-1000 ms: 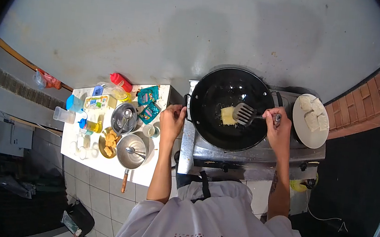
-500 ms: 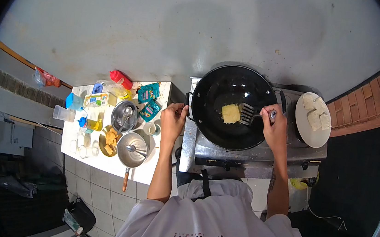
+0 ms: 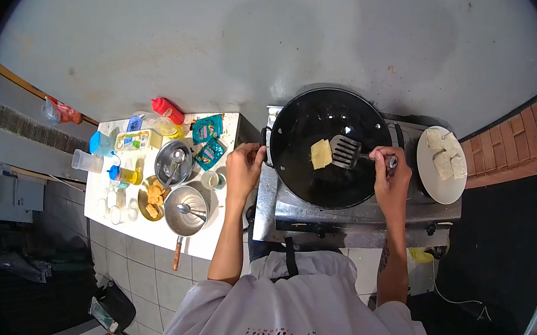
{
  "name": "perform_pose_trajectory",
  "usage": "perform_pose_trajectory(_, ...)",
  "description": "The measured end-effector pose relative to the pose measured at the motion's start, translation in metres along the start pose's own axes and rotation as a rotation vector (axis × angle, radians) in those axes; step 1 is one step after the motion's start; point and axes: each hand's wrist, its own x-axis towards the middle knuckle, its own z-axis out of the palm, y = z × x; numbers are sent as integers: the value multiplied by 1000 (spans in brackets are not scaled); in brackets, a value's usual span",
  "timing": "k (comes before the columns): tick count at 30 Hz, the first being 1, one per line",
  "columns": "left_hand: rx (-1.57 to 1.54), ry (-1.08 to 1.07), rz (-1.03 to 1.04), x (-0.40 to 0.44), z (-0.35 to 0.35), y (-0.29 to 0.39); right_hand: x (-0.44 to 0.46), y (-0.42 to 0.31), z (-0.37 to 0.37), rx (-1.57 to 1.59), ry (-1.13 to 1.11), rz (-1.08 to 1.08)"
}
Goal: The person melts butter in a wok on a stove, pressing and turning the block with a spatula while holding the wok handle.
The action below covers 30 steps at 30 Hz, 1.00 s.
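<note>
A black wok (image 3: pixel 318 189) sits on the steel stove (image 3: pixel 367 227). My left hand (image 3: pixel 244 165) pinches the wok's left loop handle. My right hand (image 3: pixel 391 175) is wrapped round the handle of a slotted spatula (image 3: pixel 346 152), whose head is inside the wok. A pale yellow square piece of food (image 3: pixel 321 154) lies in the wok, its right side touching or just under the spatula's edge. To the right of my right hand is a white plate (image 3: pixel 422 175) with several whitish pieces (image 3: pixel 442 163) on it.
On the left, a white table (image 3: pixel 207 243) holds a steel pan (image 3: pixel 179 224), a metal bowl (image 3: pixel 164 163), a dish of orange-brown pieces (image 3: pixel 154 198), green packets (image 3: pixel 207 130), a red bottle (image 3: pixel 168 110) and several containers. A grey wall (image 3: pixel 165 32) rises behind the stove.
The spatula head moved right, then back left and slightly up against the food. The yellow piece shifted slightly and has turned. My left hand stays at the wok handle.
</note>
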Motion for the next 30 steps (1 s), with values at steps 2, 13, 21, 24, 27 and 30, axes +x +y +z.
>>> perform_pose_trajectory(2,-5,1,-6,0,0,1,0,-5,1,9,-10,21)
perform_pose_trajectory(13,-11,21,6,-1,1,-1,-3,-10,19,67,-18,-5)
perform_pose_trajectory(21,22,30,25,-1,0,-1,-3,-8,3,-1,48,156)
perform_pose_trajectory(24,-2,11,-19,-1,0,2,-12,7,8,-2,74,212)
perform_pose_trajectory(27,28,18,15,0,2,-1,-21,16,15,-21,81,273)
perform_pose_trajectory(30,35,7,-1,0,1,0,-34,24,15,15,92,329)
